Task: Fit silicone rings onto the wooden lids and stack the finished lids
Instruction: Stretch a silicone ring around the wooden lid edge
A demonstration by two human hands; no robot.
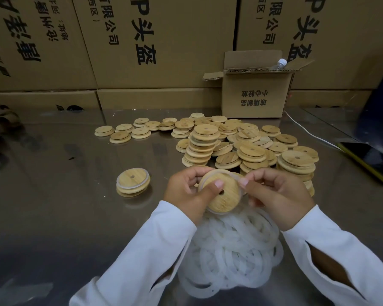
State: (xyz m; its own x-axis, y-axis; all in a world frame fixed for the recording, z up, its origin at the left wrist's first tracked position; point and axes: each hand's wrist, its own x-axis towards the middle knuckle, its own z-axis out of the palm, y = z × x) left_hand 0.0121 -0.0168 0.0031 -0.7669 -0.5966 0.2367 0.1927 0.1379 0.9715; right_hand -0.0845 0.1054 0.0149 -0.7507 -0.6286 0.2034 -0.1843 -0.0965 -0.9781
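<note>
The left hand (186, 192) curls round a lid (227, 204), thumb on top; the right hand (274, 195) pinches a ring (236, 175) at its far-right rim, above the near ring pile (230, 250). A finished stack (133, 183) sits left on the table (64, 195), bare lids (248, 142) farther off

pale tan wooden lids (248, 142), translucent white silicone rings (230, 250), white sleeves (142, 250)
</note>
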